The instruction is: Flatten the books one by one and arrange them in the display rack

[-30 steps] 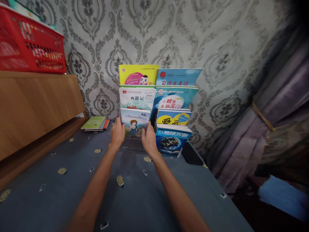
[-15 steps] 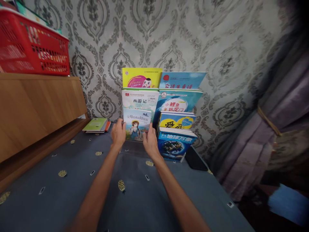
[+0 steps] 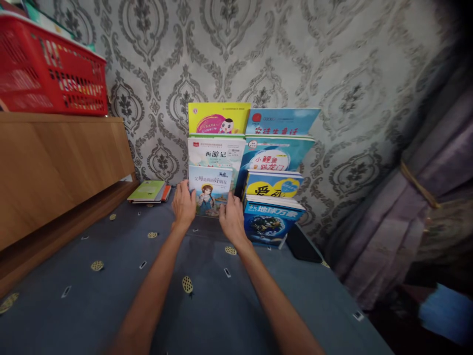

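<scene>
A thin paperback book (image 3: 212,199) with a cartoon girl in a yellow hat on its cover stands upright, lowest in the left column of books. My left hand (image 3: 184,203) is at its left edge, thumb toward the front and fingers partly hidden. At the right edge, my right hand (image 3: 232,217) holds it with bent fingers. Directly behind rises a white book (image 3: 218,154) with dark title characters, and behind that a yellow book (image 3: 218,118). Beside my right hand stands a blue book (image 3: 268,224) with a globe cover, at the front of the right column.
Behind the globe book are a yellow-and-blue book (image 3: 273,186), a teal book (image 3: 283,154) and a light blue one (image 3: 283,122). A black flat object (image 3: 305,244) lies at right. Small books (image 3: 148,191) lie at left, near a wooden cabinet (image 3: 66,162) bearing a red basket (image 3: 55,74).
The view has shifted slightly. Both hands remain at the sides of the girl-cover book, the right one slightly lower along its edge. The books keep their places.
</scene>
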{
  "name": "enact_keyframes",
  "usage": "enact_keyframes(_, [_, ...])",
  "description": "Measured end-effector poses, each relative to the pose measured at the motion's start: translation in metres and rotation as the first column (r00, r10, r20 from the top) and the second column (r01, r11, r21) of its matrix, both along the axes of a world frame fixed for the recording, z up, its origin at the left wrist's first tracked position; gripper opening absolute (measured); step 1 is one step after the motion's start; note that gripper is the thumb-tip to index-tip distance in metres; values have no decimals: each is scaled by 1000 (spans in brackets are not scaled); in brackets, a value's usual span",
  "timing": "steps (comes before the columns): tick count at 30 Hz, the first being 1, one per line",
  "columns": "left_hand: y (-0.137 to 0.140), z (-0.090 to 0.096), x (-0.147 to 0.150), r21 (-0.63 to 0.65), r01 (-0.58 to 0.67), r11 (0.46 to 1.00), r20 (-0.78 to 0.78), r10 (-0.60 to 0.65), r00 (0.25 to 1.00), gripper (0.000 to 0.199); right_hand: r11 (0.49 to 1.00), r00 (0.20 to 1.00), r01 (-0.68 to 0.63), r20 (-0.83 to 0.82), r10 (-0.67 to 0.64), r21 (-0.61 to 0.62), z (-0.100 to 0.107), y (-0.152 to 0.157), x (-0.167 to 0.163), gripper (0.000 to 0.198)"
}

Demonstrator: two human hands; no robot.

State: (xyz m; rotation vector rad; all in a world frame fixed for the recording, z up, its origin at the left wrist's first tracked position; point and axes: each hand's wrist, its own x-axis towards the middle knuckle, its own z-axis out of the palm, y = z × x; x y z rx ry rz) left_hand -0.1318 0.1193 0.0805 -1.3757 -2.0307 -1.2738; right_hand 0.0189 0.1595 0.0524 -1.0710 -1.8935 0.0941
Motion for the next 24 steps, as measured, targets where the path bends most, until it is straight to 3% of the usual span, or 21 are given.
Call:
enact_keyframes(5, [1,-1,2,7,-15,1000,-19,15,1000,37,1000,1000,12,-3,-12,18,-2,1,-1,51])
enact_keyframes(12, [-1,0,5,37,21,999,-70,-18,997,59,999,997,-44,-58,45,19,-7,6,-2,53])
enact_keyframes(24, [-4,4,7,-38,-27,999,-93,24,995,62,998,996,-57,-75,57,-4,-8,8,-1,54])
